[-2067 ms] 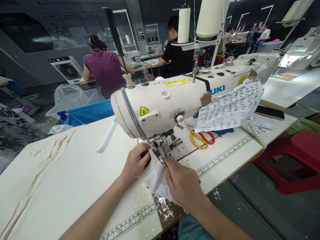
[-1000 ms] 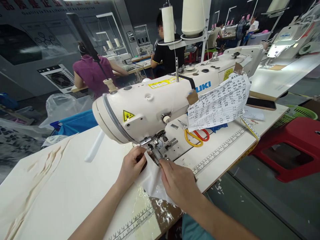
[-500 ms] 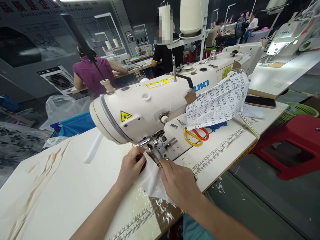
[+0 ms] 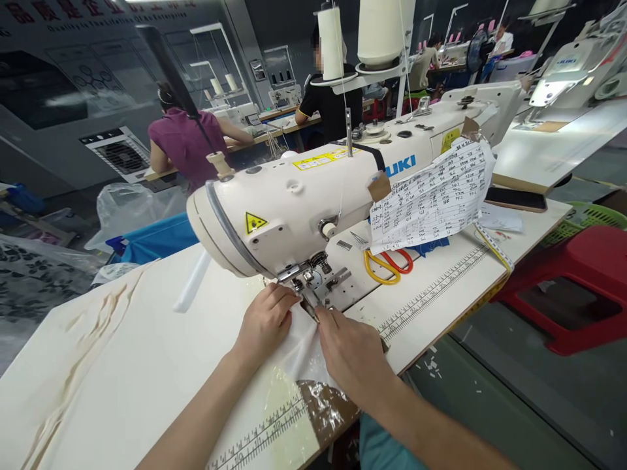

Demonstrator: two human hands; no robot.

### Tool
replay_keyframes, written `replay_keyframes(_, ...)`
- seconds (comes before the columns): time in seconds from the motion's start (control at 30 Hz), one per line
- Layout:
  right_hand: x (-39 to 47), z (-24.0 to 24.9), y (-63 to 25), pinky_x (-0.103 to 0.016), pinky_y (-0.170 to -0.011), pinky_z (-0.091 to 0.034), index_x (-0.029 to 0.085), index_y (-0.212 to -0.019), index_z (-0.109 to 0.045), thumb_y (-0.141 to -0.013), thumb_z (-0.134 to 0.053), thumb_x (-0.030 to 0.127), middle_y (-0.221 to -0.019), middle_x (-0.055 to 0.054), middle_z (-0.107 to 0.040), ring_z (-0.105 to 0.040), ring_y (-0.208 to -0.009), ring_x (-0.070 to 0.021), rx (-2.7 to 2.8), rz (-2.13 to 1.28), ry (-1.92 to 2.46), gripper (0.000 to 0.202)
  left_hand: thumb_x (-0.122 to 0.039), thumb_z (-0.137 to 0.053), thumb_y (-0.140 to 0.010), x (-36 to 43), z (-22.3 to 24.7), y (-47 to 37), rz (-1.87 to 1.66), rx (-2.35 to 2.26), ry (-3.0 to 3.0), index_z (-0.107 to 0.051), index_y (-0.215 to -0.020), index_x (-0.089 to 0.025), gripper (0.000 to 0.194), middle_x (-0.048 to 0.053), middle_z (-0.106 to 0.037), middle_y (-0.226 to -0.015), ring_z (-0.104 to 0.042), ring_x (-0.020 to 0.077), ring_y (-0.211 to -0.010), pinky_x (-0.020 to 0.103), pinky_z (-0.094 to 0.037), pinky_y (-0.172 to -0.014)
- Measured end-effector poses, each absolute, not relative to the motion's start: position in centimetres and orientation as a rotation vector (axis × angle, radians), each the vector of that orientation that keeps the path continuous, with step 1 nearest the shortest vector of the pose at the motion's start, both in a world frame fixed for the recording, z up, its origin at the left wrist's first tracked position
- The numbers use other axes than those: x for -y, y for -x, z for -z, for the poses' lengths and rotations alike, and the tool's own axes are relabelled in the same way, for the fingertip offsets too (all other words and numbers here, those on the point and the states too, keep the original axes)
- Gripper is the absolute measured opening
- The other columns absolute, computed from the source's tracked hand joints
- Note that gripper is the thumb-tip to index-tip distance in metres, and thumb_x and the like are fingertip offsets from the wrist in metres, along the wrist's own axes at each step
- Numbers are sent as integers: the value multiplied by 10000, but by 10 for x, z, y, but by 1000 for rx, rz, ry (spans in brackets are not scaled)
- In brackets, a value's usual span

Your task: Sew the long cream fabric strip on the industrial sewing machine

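Note:
A piece of thin white fabric (image 4: 302,346) lies at the front of a white sewing machine (image 4: 289,202), its far edge at the needle and presser foot area (image 4: 309,282). My left hand (image 4: 268,318) is closed on the fabric's left edge, close beside the presser foot, fingertips bent down. On the right, my right hand (image 4: 350,349) pinches the fabric near the metal parts in front of the foot. The fabric stretches between both hands and hangs toward the table's front edge. My fingertips partly hide where the fabric meets the foot.
Yellow-handled scissors (image 4: 382,267) and red-handled ones lie right of the needle area. A handwritten sheet (image 4: 431,202) hangs on the machine. A phone (image 4: 516,199), tape measure (image 4: 494,247) and red stool (image 4: 553,287) are at right. A white strip (image 4: 192,281) lies at left. Co-workers sit beyond.
My left hand has turned and its fingers have moved right, closer to the presser foot and flatter over the fabric. My right hand stays nearly in place. The view has shifted slightly.

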State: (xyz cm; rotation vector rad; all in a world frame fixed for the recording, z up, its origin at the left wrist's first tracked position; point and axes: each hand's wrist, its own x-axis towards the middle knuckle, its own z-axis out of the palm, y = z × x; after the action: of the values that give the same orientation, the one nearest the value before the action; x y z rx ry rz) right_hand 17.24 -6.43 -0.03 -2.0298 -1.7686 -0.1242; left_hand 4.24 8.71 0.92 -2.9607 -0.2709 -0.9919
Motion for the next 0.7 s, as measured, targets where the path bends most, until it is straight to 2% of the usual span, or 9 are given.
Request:
replay_keyframes(0.2, 84, 3, -168, -309, -517, -477, 86, -1258, -536, -916, -531, 37, -882, -95, -713, -699, -670, -241, 1741, 162, 2028, 345, -27, -365, -898, -84, -16, -35, 819, 326, 3098, -658, -1030, -157, 346, 101, -646, -1031, -624, 202, -957, 314, -577, -791)
replay_keyframes(0.37, 138, 8, -171, -285, -505, -458, 217, -1181, -495, -956, -382, 112, -866, -22, -685, -681, -636, -209, 1676, -189, 1729, 273, -120, -352, -971, -67, -23, -35, 596, 418, 3088, -682, -1082, -127, 349, 138, -623, -1086, -605, 242, -943, 379, -595, -778)
replay_keyframes(0.47, 163, 11, -176, -248, -447, -431, 255, -1110, -492, -958, -326, 104, -797, 17, -654, -654, -560, -171, 1661, -358, 1713, 271, -104, -379, -947, -54, -21, -41, 550, 541, 3031, -688, -1061, -85, 330, 160, -610, -1110, -583, 276, -980, 420, -602, -805)
replay_keyframes(0.57, 173, 14, -183, -228, -450, -458, 258, -1179, -482, -982, -320, 92, -843, 11, -668, -673, -592, -158, 1678, -347, 1721, 304, -68, -407, -904, -43, -16, -44, 537, 659, 2975, -667, -1127, -45, 343, 177, -596, -1176, -566, 298, -1065, 453, -589, -893)
replay_keyframes(0.7, 177, 21, -190, -240, -513, -532, 239, -1317, -450, -1001, -328, 96, -971, -30, -691, -708, -700, -177, 1728, -215, 1689, 368, -83, -358, -928, -35, -7, -38, 583, 643, 2958, -592, -1275, -1, 427, 179, -589, -1274, -532, 296, -1194, 469, -539, -1008)
